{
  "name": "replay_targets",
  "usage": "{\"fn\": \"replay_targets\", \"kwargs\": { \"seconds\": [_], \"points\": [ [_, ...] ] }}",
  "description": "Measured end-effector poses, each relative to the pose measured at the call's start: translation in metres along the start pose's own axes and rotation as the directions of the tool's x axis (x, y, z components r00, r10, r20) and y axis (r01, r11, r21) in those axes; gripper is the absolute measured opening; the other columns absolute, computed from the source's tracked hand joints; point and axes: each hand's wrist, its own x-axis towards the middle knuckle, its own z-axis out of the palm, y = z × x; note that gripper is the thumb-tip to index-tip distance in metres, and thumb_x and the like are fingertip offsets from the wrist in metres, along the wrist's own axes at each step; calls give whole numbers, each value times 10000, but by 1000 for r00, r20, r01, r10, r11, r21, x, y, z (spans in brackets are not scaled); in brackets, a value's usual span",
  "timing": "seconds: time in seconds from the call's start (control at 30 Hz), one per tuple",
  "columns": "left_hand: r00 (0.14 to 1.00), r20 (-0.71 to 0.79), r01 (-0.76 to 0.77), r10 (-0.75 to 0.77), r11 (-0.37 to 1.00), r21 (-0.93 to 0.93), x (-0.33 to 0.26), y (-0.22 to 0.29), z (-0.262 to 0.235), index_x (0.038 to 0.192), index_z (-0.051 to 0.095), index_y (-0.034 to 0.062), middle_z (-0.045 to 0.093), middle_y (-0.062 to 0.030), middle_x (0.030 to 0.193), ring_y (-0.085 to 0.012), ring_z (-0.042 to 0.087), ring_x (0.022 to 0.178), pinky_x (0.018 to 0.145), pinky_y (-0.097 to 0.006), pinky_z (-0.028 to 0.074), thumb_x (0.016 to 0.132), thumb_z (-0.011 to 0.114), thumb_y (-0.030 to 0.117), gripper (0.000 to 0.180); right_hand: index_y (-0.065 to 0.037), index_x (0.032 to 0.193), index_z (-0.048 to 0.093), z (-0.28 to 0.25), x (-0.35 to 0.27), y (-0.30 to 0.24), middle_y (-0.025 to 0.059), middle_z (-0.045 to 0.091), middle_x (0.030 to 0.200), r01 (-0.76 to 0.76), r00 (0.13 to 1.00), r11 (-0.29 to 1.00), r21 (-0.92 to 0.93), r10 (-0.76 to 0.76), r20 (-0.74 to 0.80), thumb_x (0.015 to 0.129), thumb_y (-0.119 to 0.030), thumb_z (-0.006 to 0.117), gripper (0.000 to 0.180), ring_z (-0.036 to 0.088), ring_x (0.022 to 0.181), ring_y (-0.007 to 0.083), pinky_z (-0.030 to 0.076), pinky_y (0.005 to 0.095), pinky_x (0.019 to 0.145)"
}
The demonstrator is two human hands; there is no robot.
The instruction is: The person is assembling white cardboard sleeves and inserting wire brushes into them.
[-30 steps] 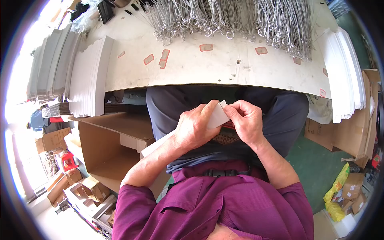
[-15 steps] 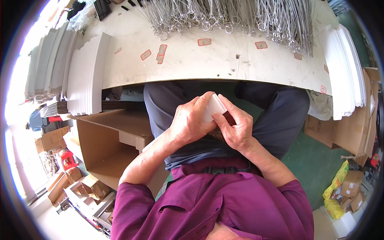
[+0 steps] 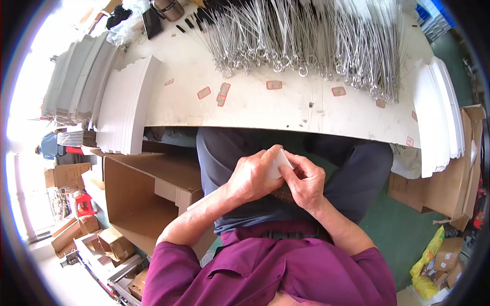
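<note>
Over my lap, I hold a narrow white paper carton (image 3: 276,168) with both hands. My left hand (image 3: 253,176) is wrapped round it, hiding most of its length; a white edge also shows along my left forearm. My right hand (image 3: 307,182) pinches the carton's end, with thumb and fingers at its edge. Beyond my hands, on the white table (image 3: 229,115), lies a large bundle of thin metal wires with looped ends (image 3: 286,46).
Flat white cartons are stacked at the table's left (image 3: 125,109) and right (image 3: 439,117). An open brown cardboard box (image 3: 135,196) stands left of my legs, and another brown box (image 3: 449,183) at right. A dark phone (image 3: 151,23) and a metal cup (image 3: 167,9) lie far left.
The view has tilted, so the table and my hands sit lower in the picture and more of the wires shows. My right fingers have curled in more closely at the carton's end.
</note>
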Motion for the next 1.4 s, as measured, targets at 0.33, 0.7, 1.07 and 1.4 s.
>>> {"fn": "replay_targets", "kwargs": {
  "seconds": [0.33, 0.7, 1.07, 1.4],
  "points": [
    [997, 59, -68, 50, 926, 371, 36, -12, -88, 1274, 607, 8, 679, -208, 1063, -417, 672, 1018, 888, -495, 553, 765, 871, 226, 614, 53, 1228, 682, -34, 62, -20, 76, 749, 850, -63, 992, 994, 86, 72, -101, 1000, -157, 750, 318, 623, 626, 59, 517, 235, 580],
    [979, 0, 175, -203, 843, 509, 58, -70, -158, 1416, 611, 102, 654, -173, 1236, -412, 643, 1139, 982, -471, 515, 823, 838, 230, 647, 14, 1069, 719, -48, 138, -23, 120, 740, 934, 300, 945, 820, -488, -325, 35, 950, -135, 749, 193, 711, 697, 219, 572, 337, 621],
    [955, 30, -283, 295, 879, 384, 94, -56, -103, 1345, 646, 27, 668, -217, 1220, -334, 678, 1088, 923, -460, 550, 832, 846, 263, 598, -31, 1126, 719, 7, 249, -47, 127, 688, 1113, 602, 768, 413, -683, -534, 354, 870, -167, 768, 294, 657, 1089, 322, 539, 430, 964],
    [956, -286, 85, -62, 994, 69, 197, -70, -90, 1097, 749, -27, 702, -206, 750, -327, 701, 678, 699, -411, 575, 899, 724, 173, 283, -10, 1121, 721, 11, 257, -30, 136, 669, 1172, 542, 819, 479, -691, -485, 307, 838, -163, 798, 330, 634, 1143, 324, 522, 422, 1012]
  ]
}}
